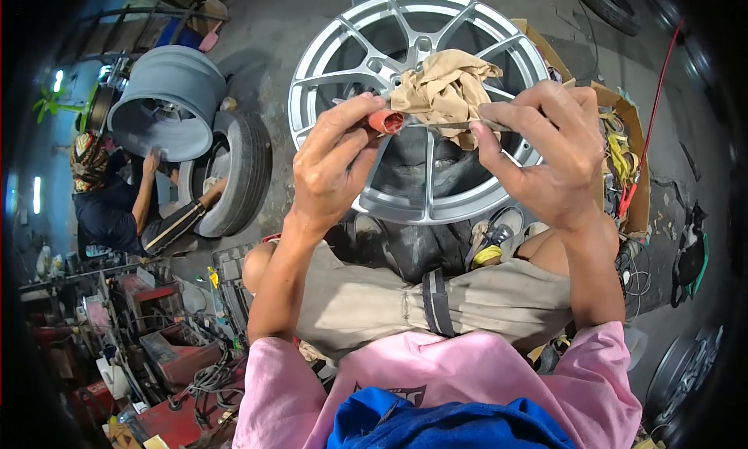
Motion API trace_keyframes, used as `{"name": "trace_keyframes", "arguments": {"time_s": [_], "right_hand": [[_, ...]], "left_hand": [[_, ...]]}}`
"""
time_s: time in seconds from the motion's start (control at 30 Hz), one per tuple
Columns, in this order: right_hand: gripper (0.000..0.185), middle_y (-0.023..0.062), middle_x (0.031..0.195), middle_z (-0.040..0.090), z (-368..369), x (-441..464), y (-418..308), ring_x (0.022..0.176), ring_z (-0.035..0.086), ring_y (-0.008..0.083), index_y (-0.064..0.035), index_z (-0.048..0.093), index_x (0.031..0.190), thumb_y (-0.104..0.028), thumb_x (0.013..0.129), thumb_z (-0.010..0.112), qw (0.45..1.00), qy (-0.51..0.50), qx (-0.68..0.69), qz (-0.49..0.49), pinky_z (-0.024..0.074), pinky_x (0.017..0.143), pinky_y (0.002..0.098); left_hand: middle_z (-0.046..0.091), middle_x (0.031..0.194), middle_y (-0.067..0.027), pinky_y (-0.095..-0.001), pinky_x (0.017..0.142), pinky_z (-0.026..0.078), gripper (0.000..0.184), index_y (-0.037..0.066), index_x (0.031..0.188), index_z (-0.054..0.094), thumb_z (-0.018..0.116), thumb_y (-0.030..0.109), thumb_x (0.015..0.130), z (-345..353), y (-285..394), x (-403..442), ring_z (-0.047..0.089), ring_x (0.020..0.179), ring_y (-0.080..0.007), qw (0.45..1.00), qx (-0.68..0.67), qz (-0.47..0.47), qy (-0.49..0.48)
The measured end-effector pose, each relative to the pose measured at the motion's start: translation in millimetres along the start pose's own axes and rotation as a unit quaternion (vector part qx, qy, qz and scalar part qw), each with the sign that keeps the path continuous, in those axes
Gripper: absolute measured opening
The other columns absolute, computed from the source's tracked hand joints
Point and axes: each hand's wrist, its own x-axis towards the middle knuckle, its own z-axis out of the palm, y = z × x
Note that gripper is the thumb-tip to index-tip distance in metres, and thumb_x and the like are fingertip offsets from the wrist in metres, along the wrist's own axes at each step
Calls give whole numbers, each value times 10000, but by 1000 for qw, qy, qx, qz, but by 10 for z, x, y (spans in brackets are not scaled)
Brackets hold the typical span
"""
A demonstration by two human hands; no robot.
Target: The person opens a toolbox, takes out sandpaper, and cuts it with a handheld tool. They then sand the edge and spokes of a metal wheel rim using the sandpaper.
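Observation:
A silver multi-spoke wheel rim (430, 185) lies face up in front of my knees. Above it, my left hand (333, 157) is closed on a small red roll (386, 121), whose open end faces right. My right hand (549, 149) pinches a thin, dark strip (456, 125) between thumb and fingers; the strip reaches left towards the roll. Crumpled brown paper (442, 86) rests on the rim, behind the strip and between my hands.
At the left, a person (117, 192) sits by a grey rim barrel (167, 98) and a tyre (245, 172). Tools and red machines (175, 355) fill the lower left. A cardboard box (639, 149) with scraps stands right of the rim. Another wheel (686, 371) is at lower right.

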Motion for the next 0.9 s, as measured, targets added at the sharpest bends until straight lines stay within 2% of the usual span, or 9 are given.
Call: {"name": "trace_keyframes", "arguments": {"time_s": [0.4,0.47,0.5,0.57,0.6,0.67,0.73,0.8,0.9], "right_hand": [[133,-10,756,609,13,-31,48,655,565,174,-113,703,774,-161,708,808,988,-131,55,66,339,698,340],[110,7,746,628,-28,-17,44,652,578,137,-81,711,770,-148,740,794,942,-234,142,197,381,696,305],[110,7,746,628,-19,-26,55,652,578,137,-81,711,770,-148,740,794,942,-234,141,196,381,696,305],[140,4,759,663,40,-68,84,689,588,88,-37,730,803,-163,804,791,863,-246,288,334,435,700,262],[140,4,759,663,99,-93,78,689,588,88,-37,730,803,-163,804,791,864,-246,290,329,435,700,262],[196,6,799,687,211,-189,58,751,600,79,9,739,841,-183,862,774,780,-234,387,432,471,704,241],[234,-5,800,681,269,-234,36,763,587,73,9,746,852,-220,893,770,780,-239,394,423,460,717,238],[236,-1,808,683,299,-256,6,781,577,70,-20,755,862,-252,897,782,699,-253,437,507,451,735,232],[242,-9,810,670,317,-237,0,784,561,64,-34,755,875,-272,912,775,667,-259,452,532,441,748,229]], "left_hand": [[696,1169,-138,-380,880,574,204,-47,876,714,763,-115,690,27,111,-93,695,1065,-310,996,-37,28,-70],[695,1162,-135,-381,875,574,212,-51,877,711,761,-118,683,30,129,-110,695,1054,-309,995,-46,30,-80],[695,1150,-134,-382,870,574,217,-53,878,708,757,-122,679,29,145,-113,696,1047,-308,995,-48,30,-80],[695,1139,-133,-382,864,574,221,-56,879,704,753,-127,675,29,151,-102,696,1039,-308,995,-49,31,-78],[694,1132,-130,-381,853,574,219,-55,873,701,751,-128,673,13,139,-96,697,1029,-305,997,-37,34,-61],[694,1125,-127,-379,842,574,217,-54,868,698,749,-129,671,-2,105,-107,697,1018,-303,998,-23,34,-44],[672,1170,-132,-396,873,560,193,-60,853,653,727,-114,683,-7,62,-130,675,1050,-318,999,-11,32,-36],[670,1174,-132,-396,870,561,197,-59,858,656,730,-114,684,-40,72,-121,676,1045,-318,999,-3,25,-31],[669,1180,-130,-395,863,564,206,-58,877,668,734,-114,689,-72,63,-114,677,1038,-315,1000,2,10,-23]]}}
